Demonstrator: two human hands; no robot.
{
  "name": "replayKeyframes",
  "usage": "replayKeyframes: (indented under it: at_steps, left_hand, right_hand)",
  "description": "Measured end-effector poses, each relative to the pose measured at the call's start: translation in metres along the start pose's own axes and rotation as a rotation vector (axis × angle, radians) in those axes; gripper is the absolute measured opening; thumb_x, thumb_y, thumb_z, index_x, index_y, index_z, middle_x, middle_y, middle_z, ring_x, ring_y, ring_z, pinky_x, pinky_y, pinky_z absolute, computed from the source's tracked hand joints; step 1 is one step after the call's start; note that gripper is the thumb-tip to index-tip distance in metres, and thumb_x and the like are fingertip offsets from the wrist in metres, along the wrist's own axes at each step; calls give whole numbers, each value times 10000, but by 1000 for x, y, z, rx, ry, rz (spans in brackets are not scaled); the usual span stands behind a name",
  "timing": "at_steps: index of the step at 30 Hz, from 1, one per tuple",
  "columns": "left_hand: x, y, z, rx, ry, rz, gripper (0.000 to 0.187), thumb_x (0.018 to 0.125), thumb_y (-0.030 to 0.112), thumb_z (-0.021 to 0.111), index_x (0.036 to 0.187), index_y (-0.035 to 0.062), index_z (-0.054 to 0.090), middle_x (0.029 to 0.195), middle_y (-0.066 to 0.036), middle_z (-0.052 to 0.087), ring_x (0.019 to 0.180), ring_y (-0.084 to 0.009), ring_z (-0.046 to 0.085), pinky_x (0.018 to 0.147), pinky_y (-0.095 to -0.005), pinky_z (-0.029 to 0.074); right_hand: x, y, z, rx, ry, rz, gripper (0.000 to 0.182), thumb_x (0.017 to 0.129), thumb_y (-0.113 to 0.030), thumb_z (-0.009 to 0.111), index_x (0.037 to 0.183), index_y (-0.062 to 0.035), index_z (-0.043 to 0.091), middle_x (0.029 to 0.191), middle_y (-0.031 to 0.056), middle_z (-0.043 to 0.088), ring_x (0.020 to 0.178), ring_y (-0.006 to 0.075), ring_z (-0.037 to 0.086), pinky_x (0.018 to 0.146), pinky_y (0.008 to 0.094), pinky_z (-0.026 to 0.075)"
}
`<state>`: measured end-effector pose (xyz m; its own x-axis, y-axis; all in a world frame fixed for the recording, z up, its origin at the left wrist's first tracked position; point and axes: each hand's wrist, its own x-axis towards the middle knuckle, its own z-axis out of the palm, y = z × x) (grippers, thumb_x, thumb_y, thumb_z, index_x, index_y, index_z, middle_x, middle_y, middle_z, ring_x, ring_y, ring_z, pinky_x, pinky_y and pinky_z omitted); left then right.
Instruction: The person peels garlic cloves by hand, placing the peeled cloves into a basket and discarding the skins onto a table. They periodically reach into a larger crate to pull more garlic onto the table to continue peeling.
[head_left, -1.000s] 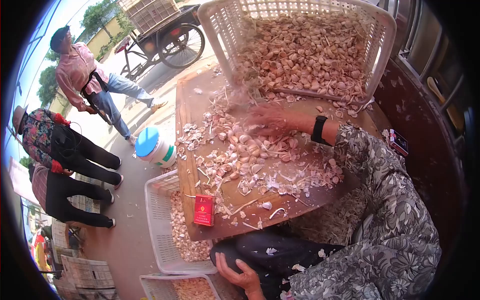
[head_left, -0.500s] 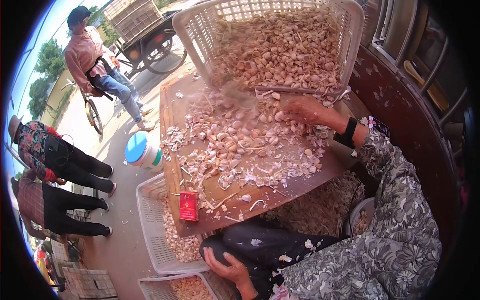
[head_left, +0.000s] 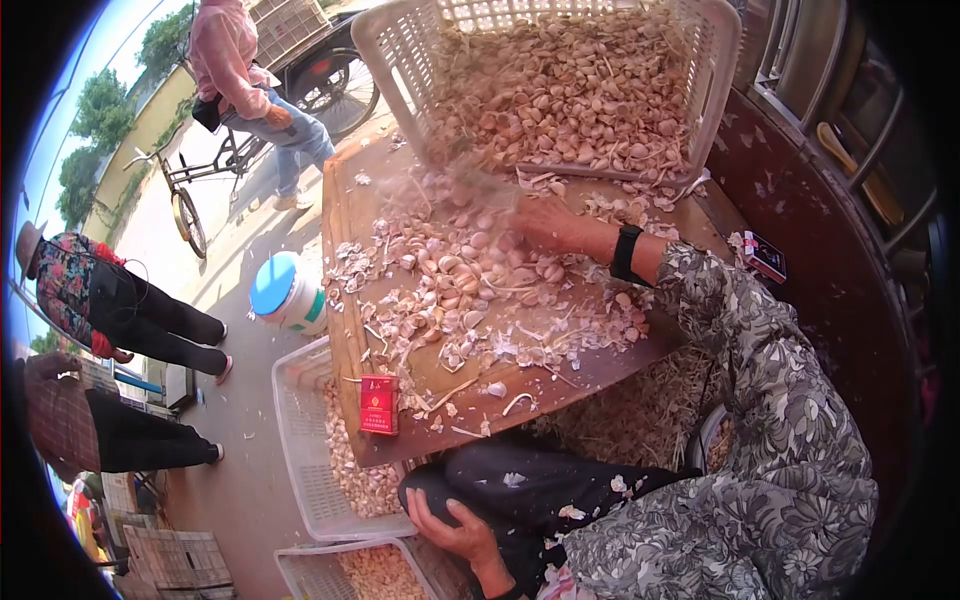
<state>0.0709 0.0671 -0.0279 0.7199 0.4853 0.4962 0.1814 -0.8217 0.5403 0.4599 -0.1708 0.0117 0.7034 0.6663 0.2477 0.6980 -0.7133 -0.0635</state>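
My right hand (head_left: 548, 224), with a black band on its wrist, is low over a heap of garlic cloves (head_left: 460, 280) on the wooden board (head_left: 345, 210). Its fingers are blurred, so whether they hold a clove cannot be told. Papery garlic skins and stem bits lie among the cloves. My left hand (head_left: 455, 525) rests open on my dark trouser knee, its fingers stretched out and thumb apart. Behind the heap, a white plastic crate (head_left: 385, 85) tipped toward the board is full of garlic cloves (head_left: 590, 100).
A red cigarette pack (head_left: 379, 404) lies at the board's near left corner. Left of the board stand a white crate (head_left: 290, 450) of cloves, another crate (head_left: 290, 570) and a blue-lidded bucket (head_left: 285, 290). Several people and a cargo tricycle (head_left: 335, 85) are beyond.
My right hand has moved left across the heap. My left hand stays on the knee. The person in pink has moved right, toward the tricycle.
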Motion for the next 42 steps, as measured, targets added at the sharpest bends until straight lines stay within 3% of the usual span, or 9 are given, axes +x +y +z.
replayKeyframes:
  at_steps: [4,13,15,19,22,28,33,37,42]
  left_hand:
    - [-1,-4,0,-15,7,-10,382,864,130,471,1174,-90,429,1216,-228,455,1063,-347,488,915,-420,397]
    - [1,1,1,17,-15,-8,381,857,128,477,1161,-96,431,1211,-230,457,1068,-348,487,920,-420,398]
    - [2,2,2,-26,-12,-39,373,851,122,479,1150,-98,436,1209,-231,460,1077,-353,483,928,-424,392]
    - [4,2,0,-21,-17,-42,362,847,113,480,1138,-98,441,1211,-232,460,1089,-356,477,935,-426,387]
    - [5,3,-1,-17,-14,-37,356,846,108,479,1135,-97,443,1211,-234,461,1096,-357,473,937,-427,385]
    - [4,4,-2,-54,13,-29,343,834,81,482,1124,-101,450,1207,-234,465,1097,-359,472,940,-424,384]
    - [0,1,0,-94,25,-39,357,862,141,479,1152,-65,455,1196,-239,469,1126,-383,452,967,-459,337]
    - [-4,-3,2,-114,63,6,367,850,128,488,1161,-63,451,1200,-240,470,1120,-382,455,967,-460,334]
    - [-8,-8,4,-59,110,12,395,805,107,518,1172,-26,457,1206,-206,489,1112,-367,467,927,-447,355]
  right_hand:
    - [6,2,-14,38,-230,177,197,709,-186,589,865,-65,587,797,164,582,802,333,581,649,437,453]
    - [40,0,-10,277,224,50,174,687,-162,571,772,-21,626,812,204,602,808,375,594,673,455,464]
    - [56,-10,-9,157,2,85,220,688,-146,596,872,-29,615,883,214,603,852,357,597,690,448,472]
    - [71,-18,20,165,47,-16,400,646,-187,659,1002,-24,576,895,219,610,838,345,609,703,439,478]
    - [68,-35,-10,244,-279,236,530,616,-224,702,1077,-20,539,847,205,621,798,341,617,685,428,481]
    - [37,-42,-18,735,36,201,342,666,-226,694,914,-16,588,763,111,625,677,236,604,584,339,465]
    - [-25,-111,-89,682,456,-261,177,712,-118,688,818,-34,574,669,62,520,552,176,501,510,308,404]
    - [-93,-188,-189,819,466,-421,240,686,-81,726,891,-24,614,787,62,566,577,133,545,487,247,439]
    - [-135,-233,-253,1100,321,-1019,246,733,-12,673,950,83,603,818,153,591,582,171,585,471,255,472]
